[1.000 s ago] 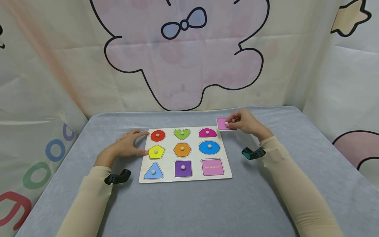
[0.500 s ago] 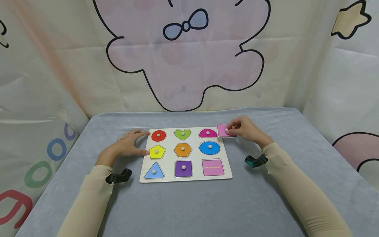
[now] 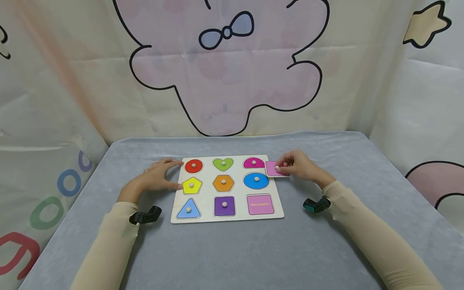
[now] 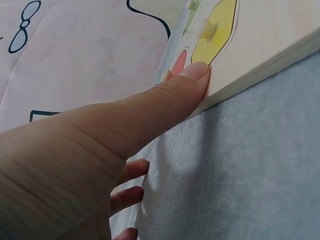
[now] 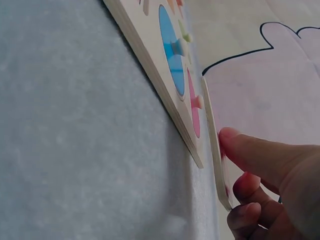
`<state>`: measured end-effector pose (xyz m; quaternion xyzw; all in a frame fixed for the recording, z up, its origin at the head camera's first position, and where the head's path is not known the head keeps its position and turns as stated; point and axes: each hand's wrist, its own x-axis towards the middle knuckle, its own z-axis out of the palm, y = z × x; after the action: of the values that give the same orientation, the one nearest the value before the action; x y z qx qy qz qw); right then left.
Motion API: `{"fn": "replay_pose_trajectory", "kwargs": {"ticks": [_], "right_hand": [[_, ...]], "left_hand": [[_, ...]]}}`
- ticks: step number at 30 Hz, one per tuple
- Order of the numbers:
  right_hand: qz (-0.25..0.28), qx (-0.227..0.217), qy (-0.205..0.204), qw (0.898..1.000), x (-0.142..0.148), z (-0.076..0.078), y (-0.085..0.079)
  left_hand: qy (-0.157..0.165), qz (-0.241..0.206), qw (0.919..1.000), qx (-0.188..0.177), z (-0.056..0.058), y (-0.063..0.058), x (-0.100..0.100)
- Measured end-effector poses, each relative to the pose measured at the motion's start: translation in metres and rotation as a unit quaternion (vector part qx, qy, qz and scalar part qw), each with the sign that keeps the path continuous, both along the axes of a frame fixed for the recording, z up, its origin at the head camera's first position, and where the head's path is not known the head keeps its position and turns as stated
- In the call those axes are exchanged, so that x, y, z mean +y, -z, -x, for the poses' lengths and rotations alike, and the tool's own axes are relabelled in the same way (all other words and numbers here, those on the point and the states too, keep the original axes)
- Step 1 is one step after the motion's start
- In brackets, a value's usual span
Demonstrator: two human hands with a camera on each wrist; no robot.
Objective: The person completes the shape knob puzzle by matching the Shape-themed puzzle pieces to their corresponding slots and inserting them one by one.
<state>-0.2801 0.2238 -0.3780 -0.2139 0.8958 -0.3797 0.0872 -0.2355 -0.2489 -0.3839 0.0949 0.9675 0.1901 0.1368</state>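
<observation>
A white wooden peg puzzle board (image 3: pixel 206 201) lies on the table, most of its coloured shapes seated with round knobs. Its lower right recess (image 3: pixel 260 204) is pink and printed "Rectangular", with no piece in it. My right hand (image 3: pixel 302 166) pinches the knob of a pink rectangular puzzle piece (image 3: pixel 271 169), held above the board's right edge near the blue oval (image 3: pixel 255 181). In the right wrist view the piece (image 5: pixel 215 145) shows edge-on, apart from the board. With fingers spread, my left hand (image 3: pixel 156 177) rests its thumb and index finger on the board's left edge by the yellow pentagon (image 3: pixel 191 185).
Grey cloth (image 3: pixel 232 253) covers the table under the board. Behind it hangs a cartoon-printed backdrop (image 3: pixel 224 80), and more printed cloth (image 3: pixel 47 133) stands at the left side.
My right hand has brought the pink rectangular piece toward me, from beside the board's top right corner down to beside the blue oval. My left hand stays at the board's edge.
</observation>
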Motion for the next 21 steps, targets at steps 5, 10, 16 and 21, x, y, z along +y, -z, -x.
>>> {"fn": "replay_pose_trajectory", "kwargs": {"ticks": [5,10,16,21], "right_hand": [[-0.003,-0.008,-0.011,1.0,-0.002,-0.003,0.001],[-0.014,-0.018,-0.01,1.0,-0.002,-0.008,0.0],[-0.022,-0.013,-0.015,1.0,-0.004,-0.015,-0.003],[-0.026,-0.012,-0.029,0.999,-0.005,-0.019,-0.001]], "left_hand": [[-0.002,-0.002,1.0,0.0,-0.001,0.001,-0.002],[-0.002,0.0,1.0,0.0,0.0,0.002,-0.001],[-0.003,0.002,1.0,-0.001,0.0,0.001,0.0],[-0.005,0.003,1.0,-0.002,0.0,0.001,0.0]]}}
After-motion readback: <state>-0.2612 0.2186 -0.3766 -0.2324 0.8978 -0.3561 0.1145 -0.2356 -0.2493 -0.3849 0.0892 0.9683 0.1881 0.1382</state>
